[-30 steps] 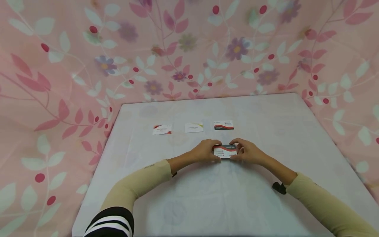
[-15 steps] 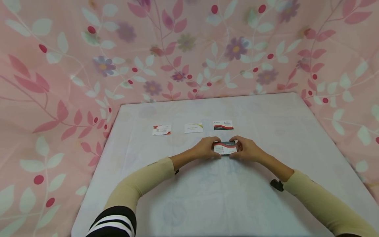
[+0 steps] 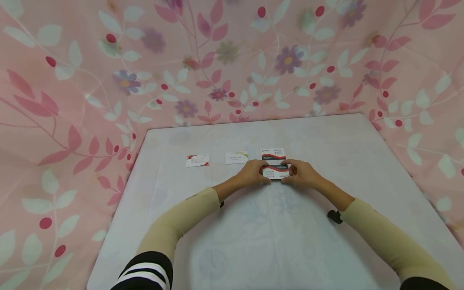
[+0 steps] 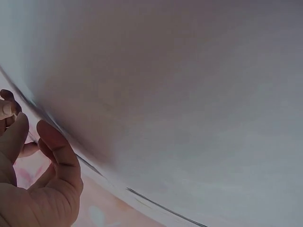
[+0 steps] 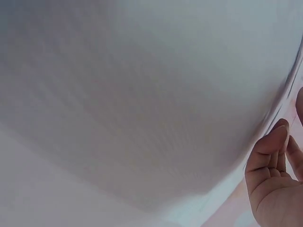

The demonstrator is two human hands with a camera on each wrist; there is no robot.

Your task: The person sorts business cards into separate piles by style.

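Both hands hold one business card (image 3: 275, 172) with a dark top, a red wave and a white lower part. My left hand (image 3: 250, 173) pinches its left end between thumb and fingers, and my right hand (image 3: 303, 174) pinches the right end the same way. Just beyond lies a similar red-and-black business card (image 3: 273, 154); whether the two touch is unclear. In the wrist views the left hand (image 4: 54, 189) and right hand (image 5: 274, 184) show curled fingers, with the card not visible.
To the left in the same row lie a white card with a yellow-green corner (image 3: 237, 158) and a white card with red floral corners (image 3: 197, 160). All are on a white-covered table (image 3: 232, 241). A pink floral curtain (image 3: 217, 60) surrounds its back and sides.
Both hands have carried the held card away from me, up to the near side of the red-and-black card. The cards in the row have stayed where they were.
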